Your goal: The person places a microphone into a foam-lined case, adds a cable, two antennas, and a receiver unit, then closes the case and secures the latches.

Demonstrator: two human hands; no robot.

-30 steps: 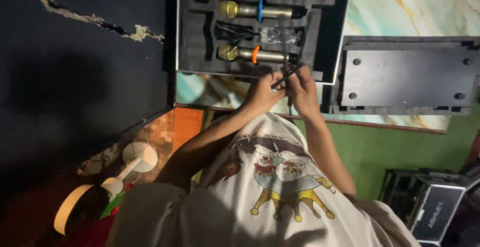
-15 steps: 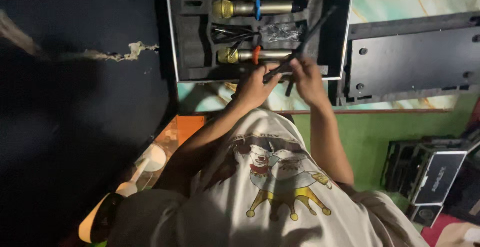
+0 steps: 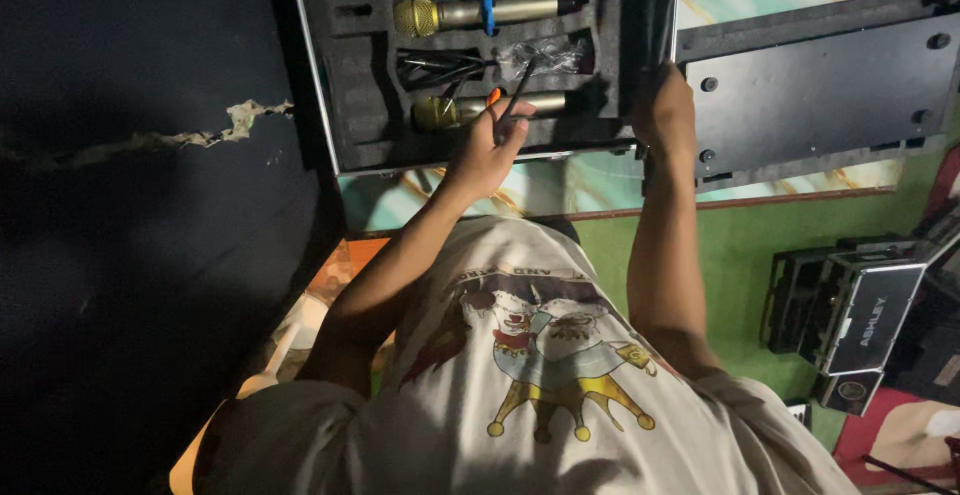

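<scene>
Our left hand (image 3: 480, 155) pinches a thin black rod (image 3: 518, 90), fingers shut on it, over the open foam case (image 3: 345, 105) at the top middle. Our right hand (image 3: 665, 115) grips the case's right edge.

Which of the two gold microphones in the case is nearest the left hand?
The lower microphone, with the orange band: the left hand is right beside it. The upper microphone, with a blue band, lies farther off.

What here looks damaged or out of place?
The dark wall at left has a ragged crack of peeling surface. In the foam case, both microphones lie seated in their slots; the left hand holds a thin black rod.
</scene>
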